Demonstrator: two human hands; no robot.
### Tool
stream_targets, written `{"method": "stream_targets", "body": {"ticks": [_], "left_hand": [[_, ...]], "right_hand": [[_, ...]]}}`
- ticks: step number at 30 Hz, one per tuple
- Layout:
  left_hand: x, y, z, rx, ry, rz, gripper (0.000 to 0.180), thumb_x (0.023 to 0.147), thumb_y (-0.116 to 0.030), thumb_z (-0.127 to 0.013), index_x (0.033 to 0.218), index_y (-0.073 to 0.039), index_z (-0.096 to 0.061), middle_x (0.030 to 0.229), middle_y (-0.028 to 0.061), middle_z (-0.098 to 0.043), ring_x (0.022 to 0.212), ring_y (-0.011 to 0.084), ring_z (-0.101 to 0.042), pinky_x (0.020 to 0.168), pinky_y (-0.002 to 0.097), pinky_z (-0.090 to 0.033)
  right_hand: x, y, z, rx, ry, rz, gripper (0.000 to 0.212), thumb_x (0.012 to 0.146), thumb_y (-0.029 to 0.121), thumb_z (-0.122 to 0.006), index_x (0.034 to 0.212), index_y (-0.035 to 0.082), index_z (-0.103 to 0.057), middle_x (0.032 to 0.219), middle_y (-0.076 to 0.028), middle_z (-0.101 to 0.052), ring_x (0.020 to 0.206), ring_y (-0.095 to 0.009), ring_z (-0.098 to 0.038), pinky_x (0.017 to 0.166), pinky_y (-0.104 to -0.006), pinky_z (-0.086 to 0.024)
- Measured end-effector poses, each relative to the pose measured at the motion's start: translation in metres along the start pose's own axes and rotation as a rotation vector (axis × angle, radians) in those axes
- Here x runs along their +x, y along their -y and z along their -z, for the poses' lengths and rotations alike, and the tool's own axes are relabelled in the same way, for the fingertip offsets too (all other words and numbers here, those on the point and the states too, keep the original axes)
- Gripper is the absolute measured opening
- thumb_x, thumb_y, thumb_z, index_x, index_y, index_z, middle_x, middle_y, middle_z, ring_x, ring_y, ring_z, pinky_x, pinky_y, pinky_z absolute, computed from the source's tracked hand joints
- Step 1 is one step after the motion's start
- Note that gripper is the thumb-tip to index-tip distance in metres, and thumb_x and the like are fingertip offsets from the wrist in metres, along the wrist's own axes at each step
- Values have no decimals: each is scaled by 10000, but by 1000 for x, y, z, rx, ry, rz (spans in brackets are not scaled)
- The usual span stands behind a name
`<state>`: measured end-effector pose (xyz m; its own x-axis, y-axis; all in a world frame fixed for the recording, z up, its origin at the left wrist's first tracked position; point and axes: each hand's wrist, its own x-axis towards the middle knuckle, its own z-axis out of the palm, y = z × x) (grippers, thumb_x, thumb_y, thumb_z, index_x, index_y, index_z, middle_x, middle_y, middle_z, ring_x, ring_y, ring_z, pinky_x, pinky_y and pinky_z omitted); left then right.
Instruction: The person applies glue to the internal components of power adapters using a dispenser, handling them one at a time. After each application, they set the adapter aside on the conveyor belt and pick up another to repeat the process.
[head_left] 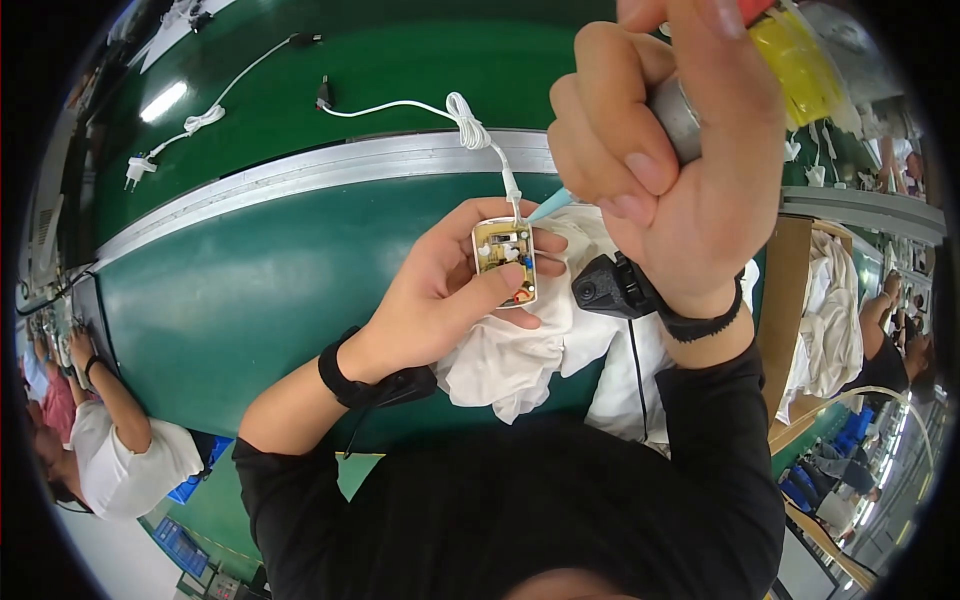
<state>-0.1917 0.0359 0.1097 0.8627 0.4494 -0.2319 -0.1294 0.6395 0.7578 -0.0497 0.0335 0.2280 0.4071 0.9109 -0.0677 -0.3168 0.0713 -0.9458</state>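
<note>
My left hand [428, 292] holds a small power adapter [505, 262] with its case open and the circuit board facing up. The thumb presses on the board's lower part, and the fingers wrap behind the case. A white cord [512, 190] leaves its top end. Raised at the right, my right hand [680, 160] is closed around a grey dispensing tool [676, 118] with a light blue tapered nozzle [552, 205]. That nozzle points down at the adapter's top right corner; whether it touches cannot be told. White cloth [510, 365] lies beneath the adapter.
A metal rail [300, 178] crosses the green bench. Beyond it lie the coiled cord [466, 122] and another white plug cord [205, 120]. A cardboard box [785, 300] with white cloth stands at right. A person in white [135, 455] sits at left.
</note>
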Motion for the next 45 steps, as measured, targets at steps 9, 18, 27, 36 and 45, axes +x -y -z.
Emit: {"method": "stream_targets", "body": {"ticks": [9,18,27,36,45], "left_hand": [[-7,-1,2,-18,32,-39,434,906,-19,-469,1313,-39,-322,1191,113,-530,1069,185,-548,787,323,-553],[-6,0,4,7,8,-52,404,908,-23,-459,1297,-28,-349,1165,122,-545,1057,186,-555,789,330,-552],[-5,-11,11,-40,-114,-155,370,920,-71,-447,1278,-8,-374,1165,150,-549,1095,219,-551,785,341,-556],[-10,-14,10,-45,-73,-184,379,920,-78,-452,1282,-4,-369,1168,158,-546,1089,222,-553,791,352,-558],[-9,-12,12,-124,-21,-186,400,936,-139,-443,1300,-6,-342,1221,164,-501,1137,230,-514,864,393,-523]], "right_hand": [[-1,-8,-9,-6,37,6,203,912,232,-518,911,37,-463,524,19,-387,375,-30,-306,358,-195,-246],[-7,-7,-6,3,67,43,205,916,235,-513,917,34,-469,522,22,-389,375,-29,-309,359,-194,-245],[-14,-14,-6,-11,139,65,208,919,238,-508,923,32,-476,520,26,-391,375,-29,-312,361,-193,-243],[-17,-18,-10,-1,211,88,212,922,241,-503,929,30,-483,517,29,-393,375,-29,-314,363,-192,-241],[-20,-22,-12,5,264,113,217,926,244,-498,935,28,-489,515,33,-395,375,-29,-317,365,-192,-240]]}}
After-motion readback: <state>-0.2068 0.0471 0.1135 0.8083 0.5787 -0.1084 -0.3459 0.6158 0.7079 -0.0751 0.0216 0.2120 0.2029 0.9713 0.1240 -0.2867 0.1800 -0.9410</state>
